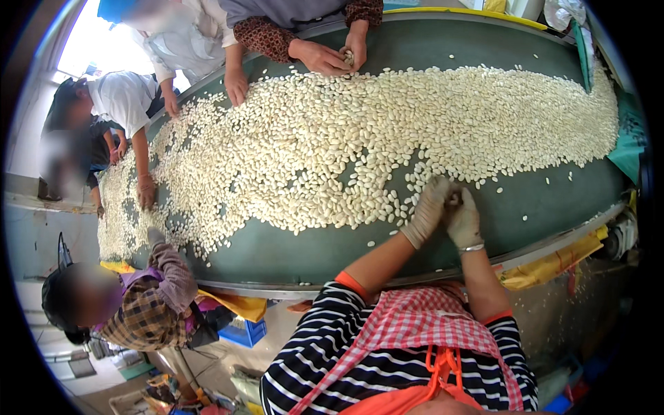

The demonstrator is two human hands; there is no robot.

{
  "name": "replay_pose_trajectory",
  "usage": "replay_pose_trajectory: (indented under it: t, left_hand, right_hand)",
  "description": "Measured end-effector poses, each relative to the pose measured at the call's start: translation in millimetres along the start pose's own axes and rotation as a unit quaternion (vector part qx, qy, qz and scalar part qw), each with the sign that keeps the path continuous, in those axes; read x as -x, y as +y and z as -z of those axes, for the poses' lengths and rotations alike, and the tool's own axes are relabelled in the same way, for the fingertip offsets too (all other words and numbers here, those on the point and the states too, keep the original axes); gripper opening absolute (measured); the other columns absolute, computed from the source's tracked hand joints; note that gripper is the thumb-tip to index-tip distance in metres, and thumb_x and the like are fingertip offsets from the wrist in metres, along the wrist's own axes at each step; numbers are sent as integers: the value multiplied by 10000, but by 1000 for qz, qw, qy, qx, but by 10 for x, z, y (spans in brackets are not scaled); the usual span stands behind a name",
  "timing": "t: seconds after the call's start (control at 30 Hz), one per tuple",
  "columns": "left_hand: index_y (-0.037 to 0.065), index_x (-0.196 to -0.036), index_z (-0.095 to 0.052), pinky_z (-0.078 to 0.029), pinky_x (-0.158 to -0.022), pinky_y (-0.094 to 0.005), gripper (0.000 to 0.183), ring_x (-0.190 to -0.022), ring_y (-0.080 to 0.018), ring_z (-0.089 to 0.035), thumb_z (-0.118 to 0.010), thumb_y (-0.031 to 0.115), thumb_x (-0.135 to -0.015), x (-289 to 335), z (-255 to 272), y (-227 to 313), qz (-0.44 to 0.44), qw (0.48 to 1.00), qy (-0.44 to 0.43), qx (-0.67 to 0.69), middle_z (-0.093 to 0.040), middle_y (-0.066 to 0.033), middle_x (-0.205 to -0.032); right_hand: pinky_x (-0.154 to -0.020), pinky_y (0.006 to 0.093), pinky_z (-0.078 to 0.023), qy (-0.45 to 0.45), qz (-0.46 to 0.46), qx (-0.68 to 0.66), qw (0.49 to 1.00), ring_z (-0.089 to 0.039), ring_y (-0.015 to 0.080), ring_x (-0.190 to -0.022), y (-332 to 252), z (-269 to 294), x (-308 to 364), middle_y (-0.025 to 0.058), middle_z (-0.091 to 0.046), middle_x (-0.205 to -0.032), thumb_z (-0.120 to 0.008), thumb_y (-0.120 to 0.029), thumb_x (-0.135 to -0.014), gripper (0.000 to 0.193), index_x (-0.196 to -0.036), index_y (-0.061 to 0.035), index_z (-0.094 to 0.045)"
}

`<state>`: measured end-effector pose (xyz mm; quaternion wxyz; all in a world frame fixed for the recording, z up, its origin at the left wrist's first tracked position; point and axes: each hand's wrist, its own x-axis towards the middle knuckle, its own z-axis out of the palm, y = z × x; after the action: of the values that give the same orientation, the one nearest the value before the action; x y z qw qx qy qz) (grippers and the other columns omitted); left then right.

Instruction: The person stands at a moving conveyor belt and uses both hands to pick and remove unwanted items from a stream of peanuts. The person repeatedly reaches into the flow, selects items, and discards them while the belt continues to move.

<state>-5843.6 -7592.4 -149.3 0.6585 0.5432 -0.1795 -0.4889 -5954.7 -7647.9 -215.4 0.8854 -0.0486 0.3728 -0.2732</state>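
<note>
White beans (443,104) lie spread in a broad layer along a green belt table (526,207). At the near edge of that layer, my left hand (427,211), in a pale glove, reaches in from below with its fingers curled. Close beside it is my right hand (464,220), also gloved, with a light band at the wrist. Its fingers are bent toward the left hand's fingertips, and the two hands meet. Anything between the fingers is too small or hidden to make out. Loose beans lie just left of and beyond my hands.
Across the table, a co-worker's hands (332,57) hold a few beans. Other people's arms (142,162) reach in at the left, and a person in a checked garment (149,315) works on my side. Yellow cloth (557,261) hangs below the rim; a blue crate (243,333) stands lower left.
</note>
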Motion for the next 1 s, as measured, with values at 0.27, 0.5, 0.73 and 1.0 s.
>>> replay_pose_trajectory:
  t: [0.27, 0.5, 0.73, 1.0]
  left_hand:
    - [22, -912, -639, -415, -965, -420, 206, -1037, -332, -567, -555, 209, -887, 145, -475, -85, -244, 914, -100, -309, -626, -157, -999]
    - [129, -1197, -579, -346, -1017, -494, 422, -1205, -369, -457, -598, 388, -864, -1340, -187, 364, -309, 729, 12, -611, -523, -155, -1273]
    - [353, -1387, -449, -97, -1076, -699, 652, -1449, -382, -126, -451, 699, -834, -1663, -246, 431, -20, 597, -39, -801, -259, -73, -1552]
    - [235, -1343, -499, -216, -1083, -613, 518, -1365, -396, -289, -576, 438, -873, -496, 161, -1, -168, 602, -5, -781, -376, -104, -1447]
  right_hand:
    - [-658, 271, -485, -13, 83, 59, 995, -571, 123, -771, -211, 350, 441, 25, -602, -880, -458, -277, -995, 208, -925, -123, -579]
    - [-366, 197, -212, -4, -70, -36, 997, -285, 56, -425, -669, 314, 852, -52, -366, -594, -529, -348, -964, 257, -791, -158, -514]
    - [-381, 207, -242, 62, -68, 26, 995, -310, 65, -429, -875, 384, 822, -62, -356, -579, -534, -327, -959, 202, -883, -140, -531]
    - [-403, 216, -263, 25, -71, -3, 997, -346, 74, -459, -1083, 519, 799, -54, -386, -596, -536, -302, -957, 186, -974, -118, -563]
